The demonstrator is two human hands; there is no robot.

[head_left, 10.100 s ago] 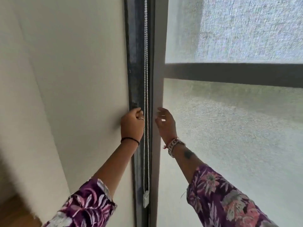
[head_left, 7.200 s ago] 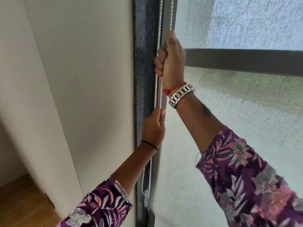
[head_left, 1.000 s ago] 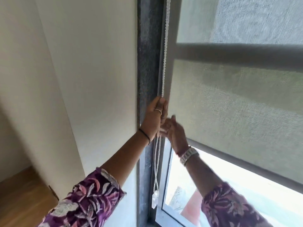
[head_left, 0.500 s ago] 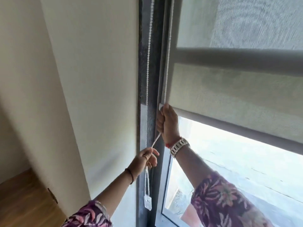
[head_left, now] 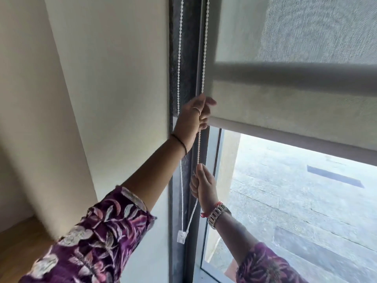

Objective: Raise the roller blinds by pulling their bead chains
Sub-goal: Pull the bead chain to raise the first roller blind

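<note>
A white bead chain (head_left: 205, 48) hangs in two strands along the dark window frame, with a clear plastic weight (head_left: 181, 237) at the bottom of its loop. My left hand (head_left: 191, 123) is raised and closed around the right strand, level with the blind's bottom bar. My right hand (head_left: 203, 185) grips the same strand lower down, thumb pointing up. The grey mesh roller blind (head_left: 285, 103) is partly raised; its bottom bar (head_left: 285, 137) slants across the window with bare glass below it.
A cream wall (head_left: 112, 99) fills the left side, beside the dark vertical frame (head_left: 184, 58). A wooden floor (head_left: 18, 252) shows at the lower left. Through the uncovered glass (head_left: 295, 201) I see a grey roof outside.
My left hand has moved up the chain to the blind's bottom bar. My right hand has come down to below it, still closed on the strand. The weight hangs a little lower.
</note>
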